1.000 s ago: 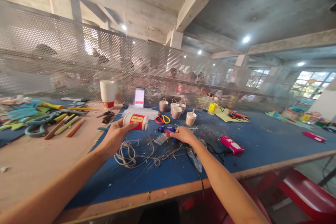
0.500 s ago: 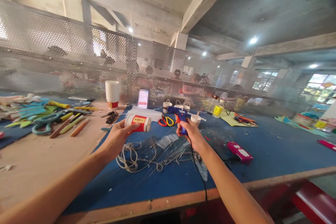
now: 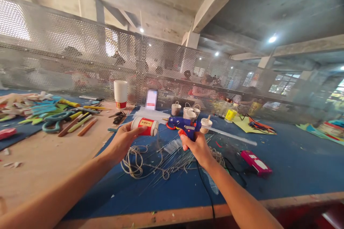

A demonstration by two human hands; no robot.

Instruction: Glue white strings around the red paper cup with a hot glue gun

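Observation:
My left hand (image 3: 122, 142) grips a white paper cup with a red label (image 3: 144, 126), held on its side above the table. My right hand (image 3: 197, 146) is closed on the handle of a blue glue gun (image 3: 185, 125), whose nozzle points left toward the cup's rim. A clear glue stick (image 3: 231, 136) pokes out of the gun's back to the right, and its black cord (image 3: 205, 189) runs down past my forearm. Below both hands lies a tangle of pale string (image 3: 135, 161) and thin wires on the blue table (image 3: 166, 189).
Red and yellow scissors (image 3: 170, 125), several small paper-cup baskets (image 3: 188, 111), a stack of white cups (image 3: 120, 94), a pink box (image 3: 255, 162) and a yellow-labelled bottle (image 3: 231, 113) sit on the table. Coloured sticks and teal scissors (image 3: 55, 121) lie left. A perforated metal screen (image 3: 80, 61) stands behind.
My right hand picked the glue gun off the table, raised it and turned its nozzle toward the cup. The left hand kept holding the cup.

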